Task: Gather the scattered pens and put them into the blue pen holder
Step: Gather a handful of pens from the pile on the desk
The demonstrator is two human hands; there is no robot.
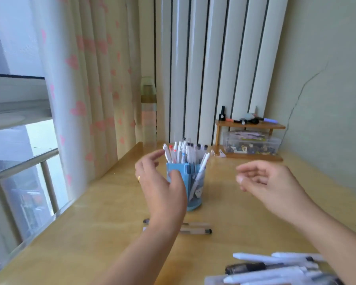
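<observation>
Nearest the camera, at about five o'clock on the wooden desk (90, 233), lies a loose heap of pens (275, 268), mostly white-barrelled with one dark one among them, partly crossed by the right forearm. Two more clear pens (195, 228) lie side by side just below centre, at six o'clock from the blue pen holder (194, 182), their left ends hidden behind the left wrist. The holder stands upright near the middle of the desk, crammed with white pens (183, 154) that lean outward in all directions. The left hand (162, 186) hovers at the holder's nine o'clock side, fingers spread wide and gently curved, thumb lying across the holder's front; whether it actually touches cannot be told through the blur. The right hand (269, 182) floats at three o'clock, well apart from the holder, palm turned inward, fingers loosely curled, holding nothing. At one o'clock a small wooden shelf (251, 126) carries markers above a clear plastic box (252, 145). A heart-print curtain (86, 89) hangs at ten o'clock.
</observation>
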